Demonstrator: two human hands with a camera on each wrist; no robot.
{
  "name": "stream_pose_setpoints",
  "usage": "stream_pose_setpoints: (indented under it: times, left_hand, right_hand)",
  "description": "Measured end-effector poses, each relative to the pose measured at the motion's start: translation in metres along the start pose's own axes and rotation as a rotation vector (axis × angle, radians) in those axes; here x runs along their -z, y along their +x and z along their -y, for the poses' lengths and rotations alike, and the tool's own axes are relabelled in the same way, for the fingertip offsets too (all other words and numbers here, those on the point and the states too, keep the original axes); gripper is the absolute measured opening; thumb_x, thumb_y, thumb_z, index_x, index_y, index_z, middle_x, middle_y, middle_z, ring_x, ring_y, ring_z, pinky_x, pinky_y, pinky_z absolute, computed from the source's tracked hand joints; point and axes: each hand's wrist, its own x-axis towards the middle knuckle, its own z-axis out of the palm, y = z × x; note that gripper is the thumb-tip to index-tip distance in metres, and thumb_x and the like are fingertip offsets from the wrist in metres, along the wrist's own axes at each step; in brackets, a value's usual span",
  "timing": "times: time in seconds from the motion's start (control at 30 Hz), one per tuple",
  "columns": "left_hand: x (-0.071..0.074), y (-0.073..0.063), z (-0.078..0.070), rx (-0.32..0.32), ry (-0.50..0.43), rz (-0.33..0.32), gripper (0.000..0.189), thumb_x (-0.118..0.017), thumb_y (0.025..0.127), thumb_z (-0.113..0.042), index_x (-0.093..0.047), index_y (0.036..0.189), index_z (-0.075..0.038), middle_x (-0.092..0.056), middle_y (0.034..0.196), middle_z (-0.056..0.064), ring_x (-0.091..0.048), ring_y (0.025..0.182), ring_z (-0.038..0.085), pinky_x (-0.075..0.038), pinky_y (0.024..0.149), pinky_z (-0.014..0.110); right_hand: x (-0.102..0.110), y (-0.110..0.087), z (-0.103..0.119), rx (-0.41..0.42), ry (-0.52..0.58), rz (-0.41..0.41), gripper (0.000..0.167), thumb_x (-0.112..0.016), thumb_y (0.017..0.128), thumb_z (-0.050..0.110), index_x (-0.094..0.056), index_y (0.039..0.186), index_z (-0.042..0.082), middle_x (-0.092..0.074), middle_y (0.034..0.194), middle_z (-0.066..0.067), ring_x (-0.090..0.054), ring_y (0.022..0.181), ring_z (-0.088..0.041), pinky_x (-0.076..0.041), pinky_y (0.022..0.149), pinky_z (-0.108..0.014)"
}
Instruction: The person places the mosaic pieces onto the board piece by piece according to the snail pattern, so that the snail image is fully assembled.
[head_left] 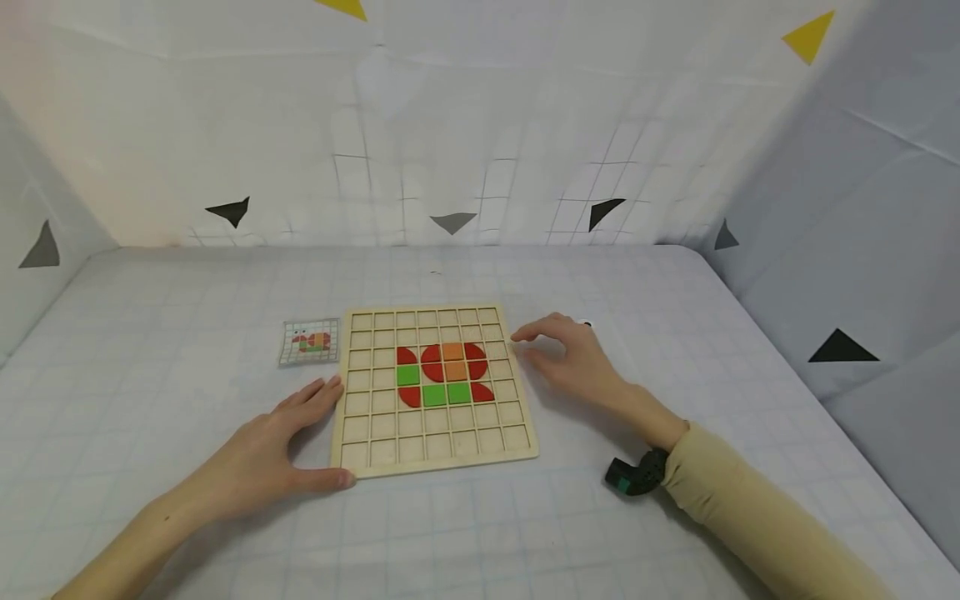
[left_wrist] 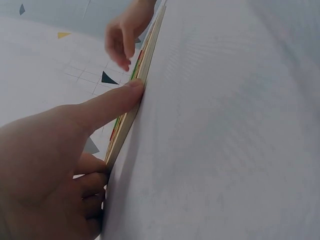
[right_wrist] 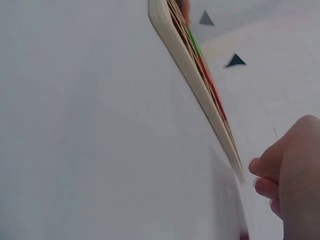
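Note:
A wooden grid board [head_left: 435, 462] lies flat on the table, with red, green and orange pieces set in its squares, seen nearly edge-on in both wrist views. Spread along its left side, my left hand [head_left: 258, 458] touches the edge with its fingertips, the thumb at the near left corner. Just off the board's right edge hovers my right hand [head_left: 573, 358], fingers loosely bent and nothing visible in them. Among the pieces are an orange square [head_left: 454, 371], a green square [head_left: 433, 396] and a red quarter-round piece [head_left: 408, 397].
A small picture card [head_left: 309, 342] with a coloured pattern on a grid lies left of the board. Partly behind my right hand is a small white round thing with a black spot [head_left: 587, 322]. A black device [head_left: 637, 473] sits at my right wrist.

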Motion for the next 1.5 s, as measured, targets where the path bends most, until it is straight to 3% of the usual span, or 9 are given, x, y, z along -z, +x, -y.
stream_pose_setpoints:
  times: [0.2,0.37,0.47,0.6,0.8,0.97,1.07,1.27,1.5]
  left_hand:
    - [0.001,0.002,-0.003,0.013,0.008,0.012,0.115,-0.071,0.066,-0.080,-0.029,0.159,-0.027,-0.028,0.164,0.013,-0.030,0.146,0.045,-0.032,0.105,0.073]
    - [0.001,0.001,-0.002,0.018,0.000,0.013,0.115,-0.071,0.066,-0.080,-0.028,0.159,-0.028,-0.027,0.164,0.012,-0.031,0.145,0.046,-0.032,0.105,0.073]
    - [0.001,0.000,-0.002,0.016,-0.005,0.010,0.115,-0.071,0.066,-0.081,-0.028,0.159,-0.029,-0.027,0.164,0.012,-0.031,0.145,0.046,-0.032,0.104,0.073]
    - [0.000,0.000,-0.001,0.013,-0.005,0.008,0.114,-0.071,0.066,-0.080,-0.028,0.159,-0.029,-0.027,0.164,0.012,-0.031,0.145,0.046,-0.032,0.104,0.073]
    - [0.000,0.001,-0.001,0.019,-0.001,0.013,0.115,-0.071,0.066,-0.080,-0.029,0.159,-0.028,-0.027,0.164,0.012,-0.031,0.145,0.046,-0.032,0.105,0.073]
    - [0.000,0.001,-0.002,0.019,-0.004,0.014,0.115,-0.072,0.066,-0.080,-0.028,0.159,-0.028,-0.027,0.164,0.012,-0.030,0.146,0.046,-0.031,0.105,0.073]
    - [0.001,0.001,-0.002,0.018,-0.003,0.014,0.115,-0.072,0.066,-0.079,-0.028,0.159,-0.028,-0.027,0.164,0.012,-0.030,0.146,0.046,-0.031,0.105,0.073]
    - [0.001,0.001,-0.001,0.020,0.000,0.014,0.115,-0.072,0.066,-0.080,-0.028,0.159,-0.029,-0.027,0.164,0.011,-0.031,0.146,0.045,-0.031,0.105,0.073]
    - [0.001,0.000,-0.001,0.009,-0.007,0.011,0.115,-0.071,0.066,-0.080,-0.029,0.159,-0.028,-0.027,0.164,0.012,-0.030,0.146,0.044,-0.031,0.105,0.072]
  right_hand:
    - [0.031,-0.029,-0.026,0.010,0.001,-0.015,0.039,-0.065,0.082,-0.016,-0.074,0.109,0.010,-0.074,0.105,-0.004,-0.065,0.097,-0.018,-0.049,0.084,-0.031]
    - [0.048,-0.036,-0.015,0.053,0.070,0.050,0.053,-0.049,0.073,-0.031,-0.072,0.110,-0.001,-0.072,0.107,-0.016,-0.065,0.100,-0.030,-0.050,0.092,-0.029]
    - [0.052,-0.035,-0.006,0.080,0.094,0.107,0.052,-0.048,0.071,-0.032,-0.070,0.109,-0.004,-0.071,0.109,-0.020,-0.063,0.100,-0.034,-0.050,0.091,-0.029]
    - [0.050,-0.035,-0.008,0.115,0.104,0.133,0.047,-0.053,0.072,-0.031,-0.070,0.108,-0.005,-0.071,0.108,-0.021,-0.063,0.099,-0.035,-0.050,0.088,-0.032]
    - [0.042,-0.040,-0.026,0.114,0.116,0.180,0.046,-0.059,0.077,-0.022,-0.072,0.113,0.004,-0.071,0.112,-0.010,-0.063,0.109,-0.024,-0.043,0.101,-0.019]
    - [0.039,-0.040,-0.029,0.117,0.141,0.193,0.040,-0.069,0.080,-0.012,-0.072,0.115,0.009,-0.070,0.114,-0.006,-0.062,0.110,-0.022,-0.041,0.103,-0.019]
    - [0.036,-0.040,-0.027,0.098,0.142,0.173,0.034,-0.075,0.082,-0.006,-0.073,0.111,0.010,-0.071,0.111,-0.005,-0.062,0.106,-0.020,-0.045,0.098,-0.021]
    - [0.027,-0.035,-0.024,0.073,0.088,0.110,0.025,-0.083,0.080,0.004,-0.075,0.102,0.014,-0.070,0.097,0.003,-0.062,0.088,-0.011,-0.050,0.075,-0.024]
    - [0.020,-0.026,-0.023,0.117,0.011,0.080,0.024,-0.079,0.083,0.002,-0.074,0.105,0.010,-0.069,0.089,0.003,-0.062,0.080,-0.010,-0.051,0.072,-0.025]
